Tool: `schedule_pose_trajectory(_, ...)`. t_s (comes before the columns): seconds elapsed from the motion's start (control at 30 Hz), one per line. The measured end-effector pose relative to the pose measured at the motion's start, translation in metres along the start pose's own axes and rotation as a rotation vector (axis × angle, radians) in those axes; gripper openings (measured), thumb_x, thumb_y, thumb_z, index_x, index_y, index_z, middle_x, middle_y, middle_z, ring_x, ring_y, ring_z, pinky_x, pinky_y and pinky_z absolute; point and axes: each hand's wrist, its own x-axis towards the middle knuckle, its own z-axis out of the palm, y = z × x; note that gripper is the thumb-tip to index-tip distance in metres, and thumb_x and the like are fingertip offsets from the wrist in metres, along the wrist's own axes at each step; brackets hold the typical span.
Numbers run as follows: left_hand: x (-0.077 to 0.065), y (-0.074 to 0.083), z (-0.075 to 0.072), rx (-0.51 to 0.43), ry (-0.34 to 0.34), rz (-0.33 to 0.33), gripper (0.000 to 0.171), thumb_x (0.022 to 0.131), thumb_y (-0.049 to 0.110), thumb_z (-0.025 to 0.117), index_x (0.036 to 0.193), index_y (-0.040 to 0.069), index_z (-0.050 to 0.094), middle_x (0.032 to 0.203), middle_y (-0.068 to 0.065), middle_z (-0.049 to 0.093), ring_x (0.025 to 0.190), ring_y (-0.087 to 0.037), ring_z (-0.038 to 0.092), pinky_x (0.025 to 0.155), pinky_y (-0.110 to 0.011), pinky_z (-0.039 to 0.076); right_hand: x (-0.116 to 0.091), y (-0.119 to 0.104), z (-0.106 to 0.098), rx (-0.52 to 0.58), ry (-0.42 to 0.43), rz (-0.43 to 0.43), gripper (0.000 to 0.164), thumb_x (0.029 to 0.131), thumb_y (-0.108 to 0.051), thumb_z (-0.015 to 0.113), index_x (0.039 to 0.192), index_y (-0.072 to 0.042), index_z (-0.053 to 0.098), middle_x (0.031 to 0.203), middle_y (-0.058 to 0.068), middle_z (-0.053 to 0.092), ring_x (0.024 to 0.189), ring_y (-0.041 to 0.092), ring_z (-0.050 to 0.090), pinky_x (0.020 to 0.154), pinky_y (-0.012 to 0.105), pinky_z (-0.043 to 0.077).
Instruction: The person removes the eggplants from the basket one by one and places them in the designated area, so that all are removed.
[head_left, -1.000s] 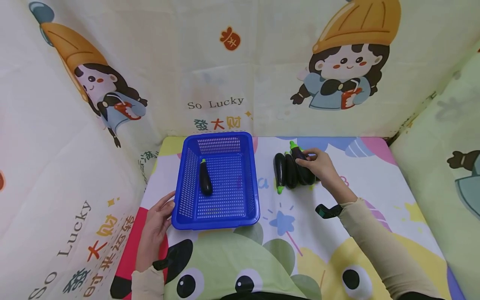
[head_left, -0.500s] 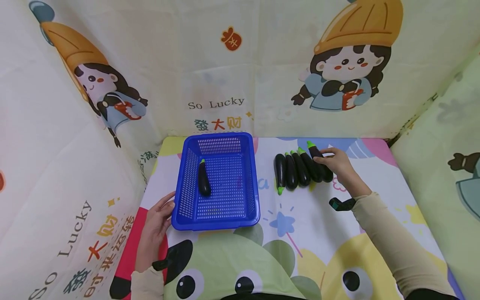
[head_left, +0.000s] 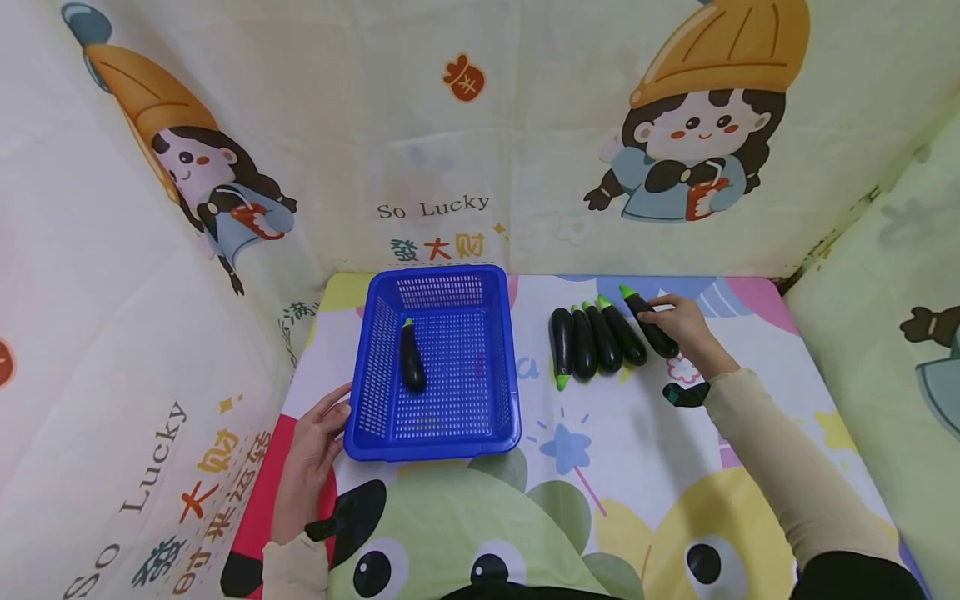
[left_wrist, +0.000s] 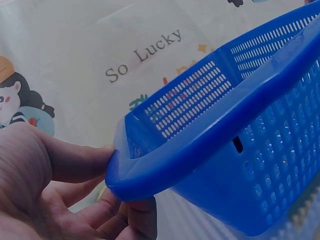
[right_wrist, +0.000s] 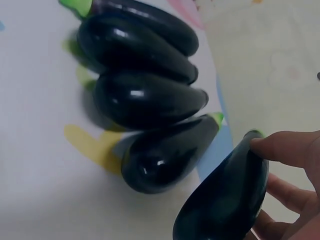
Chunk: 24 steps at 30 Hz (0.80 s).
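Observation:
My left hand (head_left: 313,454) pinches the rim of a blue plastic basket (head_left: 512,400) at its near left side. In the left wrist view the thumb touches the basket's corner (left_wrist: 145,175) and curled fingers lie under it. One dark eggplant (head_left: 412,357) with a green tip lies inside the basket. On the right, my right hand (head_left: 688,329) holds another eggplant (right_wrist: 220,195) between thumb and fingers near its green end. Just left of it, several eggplants (head_left: 583,343) lie side by side on the table; the leftmost has its green end toward me.
A patterned cloth (head_left: 525,517) covers the table under the basket and eggplants. Printed fabric walls (head_left: 540,125) rise behind and at both sides. The held eggplant is slightly apart from the row.
My right hand has moved right, and the eggplant in it now stands apart from the others, which show as a spread row. The left hand and basket have stayed in place.

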Motion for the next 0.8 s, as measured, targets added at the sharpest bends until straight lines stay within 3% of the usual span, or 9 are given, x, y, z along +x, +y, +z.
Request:
schedule_pose_trajectory(0.2, -0.003, 0.001, 0.000, -0.025, 0.017, -0.030, 0.051, 0.110, 0.022, 0.053, 0.160, 0.022, 0.044, 0.104, 0.014, 0.074, 0.095, -0.004, 0.072, 0.083, -0.015, 0.059, 0.009, 0.003, -0.002, -0.022, -0.010, 0.013, 0.058, 0.100, -0.023, 0.065, 0.147, 0.006, 0.050, 0.162, 0.036, 0.032, 0.122, 0.040, 0.050, 0.089, 0.033, 0.050)
schedule_pose_trajectory(0.43, -0.001, -0.001, 0.001, -0.002, 0.022, -0.007, 0.053, 0.108, 0.022, 0.056, 0.160, 0.024, 0.044, 0.105, 0.016, 0.076, 0.096, -0.006, 0.074, 0.072, -0.012, 0.054, 0.020, 0.003, 0.003, -0.019, -0.016, 0.046, 0.057, 0.099, -0.023, 0.064, 0.146, 0.006, 0.051, 0.157, 0.037, 0.037, 0.126, 0.042, 0.046, 0.104, 0.047, 0.048)
schedule_pose_trajectory(0.63, 0.003, -0.002, 0.001, -0.011, 0.005, 0.009, 0.052, 0.109, 0.017, 0.053, 0.160, 0.020, 0.043, 0.106, 0.016, 0.077, 0.101, -0.007, 0.073, 0.086, -0.021, 0.062, 0.027, 0.008, 0.007, 0.013, -0.054, 0.083, 0.057, 0.101, -0.022, 0.062, 0.148, 0.007, 0.049, 0.155, 0.036, 0.038, 0.133, 0.044, 0.043, 0.117, 0.055, 0.042)
schedule_pose_trajectory(0.8, 0.003, -0.002, 0.001, -0.007, -0.001, 0.024, 0.053, 0.109, 0.017, 0.054, 0.161, 0.018, 0.042, 0.107, 0.017, 0.077, 0.102, -0.007, 0.074, 0.087, -0.021, 0.061, 0.029, 0.013, 0.008, 0.054, -0.090, 0.105, 0.057, 0.102, -0.020, 0.060, 0.150, 0.007, 0.046, 0.159, 0.035, 0.035, 0.142, 0.047, 0.038, 0.124, 0.060, 0.033)
